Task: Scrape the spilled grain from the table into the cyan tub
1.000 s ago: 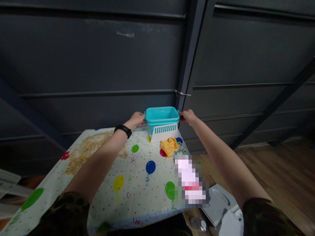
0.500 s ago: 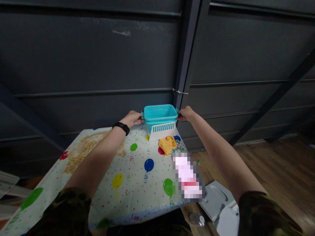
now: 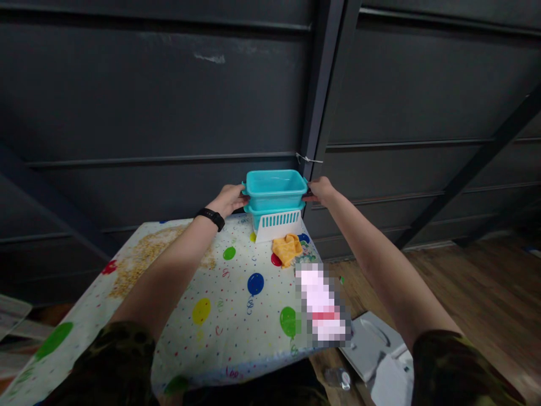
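At the far end of the balloon-print surface (image 3: 230, 341), seen from the head view, an upper turquoise tub (image 3: 276, 200) is held level over a lower turquoise tub (image 3: 256, 216), close against the dark wall (image 3: 169, 113). The left hand (image 3: 230, 199), with a black wristband (image 3: 212, 217) behind it, has its grip holding the upper tub's left end; the right hand (image 3: 321, 190) has its grip holding the opposite end. Whether the upper tub's base touches the lower one cannot be told. A white slotted panel (image 3: 276, 232) stands tilted before the lower tub, and a crumpled yellow cloth (image 3: 287, 249) lies just in front. Nearer is a pixelated flat object (image 3: 323, 304); well to the left, yellow kernels (image 3: 139, 260) spread beside the left forearm.
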Tool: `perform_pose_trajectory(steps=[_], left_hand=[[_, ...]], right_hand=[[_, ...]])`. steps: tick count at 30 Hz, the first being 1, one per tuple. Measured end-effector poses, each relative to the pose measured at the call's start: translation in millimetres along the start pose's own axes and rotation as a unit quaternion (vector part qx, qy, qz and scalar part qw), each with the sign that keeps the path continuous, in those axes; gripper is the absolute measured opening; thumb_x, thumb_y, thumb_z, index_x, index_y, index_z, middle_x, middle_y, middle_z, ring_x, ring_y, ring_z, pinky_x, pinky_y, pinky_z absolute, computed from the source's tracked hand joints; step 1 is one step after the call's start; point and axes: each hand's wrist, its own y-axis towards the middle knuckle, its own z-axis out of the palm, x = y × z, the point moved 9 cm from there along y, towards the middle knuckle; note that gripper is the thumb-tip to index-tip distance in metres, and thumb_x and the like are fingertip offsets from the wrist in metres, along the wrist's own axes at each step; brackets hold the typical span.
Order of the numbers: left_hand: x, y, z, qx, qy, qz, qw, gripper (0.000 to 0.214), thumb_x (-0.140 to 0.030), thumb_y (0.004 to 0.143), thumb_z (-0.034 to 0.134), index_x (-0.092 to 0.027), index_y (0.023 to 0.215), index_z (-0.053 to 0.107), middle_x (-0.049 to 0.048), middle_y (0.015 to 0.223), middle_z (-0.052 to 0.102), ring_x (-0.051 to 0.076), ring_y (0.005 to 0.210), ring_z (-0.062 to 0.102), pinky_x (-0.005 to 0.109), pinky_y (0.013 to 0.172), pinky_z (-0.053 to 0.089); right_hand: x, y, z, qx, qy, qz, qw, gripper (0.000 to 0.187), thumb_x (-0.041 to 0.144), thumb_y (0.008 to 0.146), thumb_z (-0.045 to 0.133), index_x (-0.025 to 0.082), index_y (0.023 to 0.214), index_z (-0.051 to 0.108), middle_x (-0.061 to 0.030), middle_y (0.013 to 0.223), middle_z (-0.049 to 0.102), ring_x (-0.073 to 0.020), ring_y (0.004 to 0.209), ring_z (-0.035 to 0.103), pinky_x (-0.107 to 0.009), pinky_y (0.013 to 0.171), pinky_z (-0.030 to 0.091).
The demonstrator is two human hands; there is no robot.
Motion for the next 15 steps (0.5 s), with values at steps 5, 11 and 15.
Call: perform_pose_trajectory(steps=[5, 11, 15], left_hand=[[-24, -13, 1.5, 0.014, -0.062, 0.047, 0.997, 0.023, -0.036, 0.101, 0.066, -0.024, 0.082, 0.065, 0.0046, 0.085, 0.071, 0.019, 0.084, 0.069, 0.03, 0.08, 0.06], [-59, -39, 7.6, 0.125, -0.139, 0.078, 0.979, 0.028, -0.05, 0.096, 0.065, -0.023, 0.099, 0.074, 0.0087, 0.1, 0.077, 0.028, 0.098, 0.072, 0.043, 0.088, 0.061], [-75, -70, -21.5, 0.112, -0.157, 0.097, 0.976, 0.033, -0.038, 0.095, 0.065, -0.02, 0.12, 0.077, 0.011, 0.104, 0.08, 0.033, 0.106, 0.073, 0.049, 0.087, 0.064]], right_hand=[[28, -9, -3, -0.01, 0.031, -0.036, 0.999, 0.004, 0.013, 0.099, 0.072, 0.012, 0.102, 0.07, -0.0022, 0.067, 0.065, -0.0174, 0.058, 0.07, -0.031, 0.056, 0.067], [75, -45, 4, 0.049, 0.051, -0.117, 0.991, 0.014, 0.015, 0.103, 0.068, 0.013, 0.09, 0.069, -0.0054, 0.073, 0.069, -0.0157, 0.062, 0.071, -0.032, 0.065, 0.069], [96, -83, 21, 0.136, 0.051, -0.166, 0.975, 0.016, 0.021, 0.102, 0.073, 0.015, 0.088, 0.071, -0.0043, 0.076, 0.071, -0.0145, 0.068, 0.072, -0.03, 0.069, 0.069]])
